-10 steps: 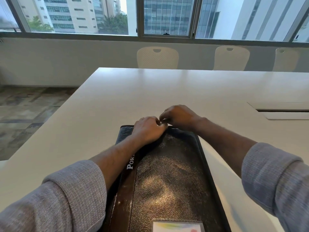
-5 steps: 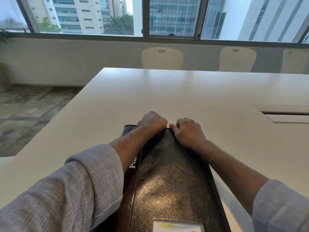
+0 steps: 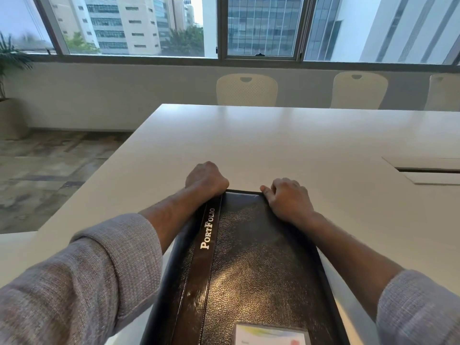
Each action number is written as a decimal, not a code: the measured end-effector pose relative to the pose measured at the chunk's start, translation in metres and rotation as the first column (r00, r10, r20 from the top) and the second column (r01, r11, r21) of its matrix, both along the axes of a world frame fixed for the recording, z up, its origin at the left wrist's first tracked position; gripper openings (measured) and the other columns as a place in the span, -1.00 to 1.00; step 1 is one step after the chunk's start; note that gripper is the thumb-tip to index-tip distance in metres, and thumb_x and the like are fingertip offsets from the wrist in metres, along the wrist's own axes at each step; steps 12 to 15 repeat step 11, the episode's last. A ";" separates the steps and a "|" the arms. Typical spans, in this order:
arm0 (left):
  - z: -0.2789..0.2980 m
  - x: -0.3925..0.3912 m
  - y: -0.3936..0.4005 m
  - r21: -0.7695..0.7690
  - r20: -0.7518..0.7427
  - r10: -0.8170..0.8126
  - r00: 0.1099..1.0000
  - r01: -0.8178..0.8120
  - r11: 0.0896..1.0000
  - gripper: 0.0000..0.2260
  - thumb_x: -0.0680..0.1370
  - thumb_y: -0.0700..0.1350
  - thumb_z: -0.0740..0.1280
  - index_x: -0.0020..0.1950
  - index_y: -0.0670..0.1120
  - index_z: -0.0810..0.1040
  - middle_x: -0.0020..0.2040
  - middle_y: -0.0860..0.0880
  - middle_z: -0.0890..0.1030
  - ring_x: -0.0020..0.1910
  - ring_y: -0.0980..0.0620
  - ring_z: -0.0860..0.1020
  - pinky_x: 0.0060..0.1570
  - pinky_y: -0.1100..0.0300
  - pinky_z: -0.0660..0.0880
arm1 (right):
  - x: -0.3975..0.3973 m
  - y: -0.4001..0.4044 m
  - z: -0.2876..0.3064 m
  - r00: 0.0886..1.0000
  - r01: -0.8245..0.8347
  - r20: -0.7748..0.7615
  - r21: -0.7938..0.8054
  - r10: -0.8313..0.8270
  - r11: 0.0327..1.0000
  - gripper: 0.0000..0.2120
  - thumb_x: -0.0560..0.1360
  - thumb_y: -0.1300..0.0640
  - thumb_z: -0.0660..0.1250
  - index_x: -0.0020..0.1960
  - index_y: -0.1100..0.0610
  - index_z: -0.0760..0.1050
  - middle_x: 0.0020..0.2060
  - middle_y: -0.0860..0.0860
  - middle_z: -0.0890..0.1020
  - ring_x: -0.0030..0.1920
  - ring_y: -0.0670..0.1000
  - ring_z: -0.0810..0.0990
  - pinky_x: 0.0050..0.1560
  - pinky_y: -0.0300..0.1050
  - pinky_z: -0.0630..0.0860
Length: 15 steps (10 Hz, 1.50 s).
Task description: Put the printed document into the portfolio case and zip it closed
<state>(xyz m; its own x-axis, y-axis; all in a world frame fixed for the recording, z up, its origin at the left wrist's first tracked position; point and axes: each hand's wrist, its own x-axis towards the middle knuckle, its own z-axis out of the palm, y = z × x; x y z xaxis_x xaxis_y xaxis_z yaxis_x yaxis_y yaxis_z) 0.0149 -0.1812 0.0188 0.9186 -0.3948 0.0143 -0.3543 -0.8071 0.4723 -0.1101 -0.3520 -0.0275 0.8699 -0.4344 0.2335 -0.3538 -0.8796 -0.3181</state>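
Note:
A black leather portfolio case (image 3: 249, 257) lies closed and flat on the white table (image 3: 273, 140), its long side running away from me, with "PortFolio" in white letters along the spine strip. My left hand (image 3: 205, 179) is a fist clamped on the case's far left corner. My right hand (image 3: 288, 200) rests on the far edge to the right of the middle, thumb and forefinger pinched at the zip line. The pull itself is hidden under the fingers. No printed document shows. A pale card (image 3: 270, 334) sits in a window at the case's near end.
A recessed cable hatch (image 3: 428, 171) is set into the table at the right. White chairs (image 3: 246, 89) (image 3: 358, 89) stand along the far side under the windows. Carpeted floor and a potted plant (image 3: 10, 58) lie to the left.
My hands met at the middle of the far edge and have moved apart. The left went to the far left corner, and the right slid rightward along the edge. The spine lettering is now uncovered.

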 end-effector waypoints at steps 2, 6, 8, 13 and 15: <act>0.003 0.011 0.025 0.069 0.025 0.065 0.998 -0.066 0.995 -0.81 0.35 -0.09 0.36 -0.11 -0.14 0.63 -0.08 -0.13 0.65 -0.09 -0.13 0.61 -0.11 0.11 0.56 | 0.001 0.004 0.005 0.999 -0.025 -0.047 -0.024 0.024 0.999 -0.63 0.58 -0.19 0.09 -0.11 0.09 0.45 -0.10 0.08 0.56 0.00 0.13 0.51 0.05 0.07 0.40; -0.001 0.018 0.054 -0.022 -0.048 0.157 0.986 -0.159 0.987 -0.82 0.37 -0.13 0.40 -0.14 -0.22 0.62 -0.11 -0.18 0.66 -0.09 -0.14 0.63 -0.12 0.04 0.56 | 0.002 0.008 0.009 0.997 -0.017 -0.080 -0.042 0.014 0.999 -0.61 0.58 -0.20 0.07 -0.07 0.09 0.46 -0.07 0.09 0.57 0.03 0.14 0.50 0.07 0.08 0.39; -0.018 0.007 0.054 0.050 0.154 0.046 0.987 -0.054 0.997 -0.74 0.53 -0.05 0.24 0.09 -0.12 0.64 0.10 -0.15 0.65 0.09 -0.16 0.57 0.08 0.00 0.53 | 0.001 0.015 0.015 0.998 -0.027 -0.066 -0.161 0.017 0.987 -0.62 0.58 -0.16 0.09 -0.07 0.12 0.48 -0.10 0.08 0.57 0.00 0.15 0.52 0.07 0.09 0.35; -0.032 -0.014 0.089 0.118 0.457 -0.219 0.862 0.186 0.975 -0.33 0.57 0.27 0.16 0.55 -0.10 0.19 0.55 -0.09 0.26 0.53 -0.07 0.19 0.44 -0.02 0.18 | -0.018 0.032 0.022 0.979 -0.048 0.188 -0.144 0.075 0.988 -0.47 0.50 -0.26 0.24 0.26 0.12 0.47 0.19 0.04 0.59 0.19 0.07 0.53 0.23 0.01 0.38; -0.032 -0.014 0.089 0.118 0.457 -0.219 0.862 0.186 0.975 -0.33 0.57 0.27 0.16 0.55 -0.10 0.19 0.55 -0.09 0.26 0.53 -0.07 0.19 0.44 -0.02 0.18 | -0.018 0.032 0.022 0.979 -0.048 0.188 -0.144 0.075 0.988 -0.47 0.50 -0.26 0.24 0.26 0.12 0.47 0.19 0.04 0.59 0.19 0.07 0.53 0.23 0.01 0.38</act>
